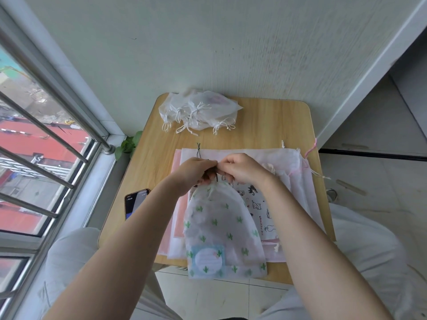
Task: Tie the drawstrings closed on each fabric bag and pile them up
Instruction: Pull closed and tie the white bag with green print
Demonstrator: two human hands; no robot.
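A white bag printed with green cacti (221, 227) lies in front of me on a stack of flat bags, its neck gathered at the far end. My left hand (194, 173) and my right hand (242, 169) meet above that neck, and both pinch its dark drawstring (198, 150), whose loose end trails away past my left hand. Beneath it lie a cat-print bag (258, 204) and pale pink and white bags (295, 172). A pile of tied white bags (201, 112) with knotted white cords sits at the table's far left.
The small wooden table (265, 125) stands against a grey wall. A phone (134, 202) lies at its left edge. A window with metal bars (46, 135) is on the left, with a small green plant (129, 144) beside it. My knees flank the table.
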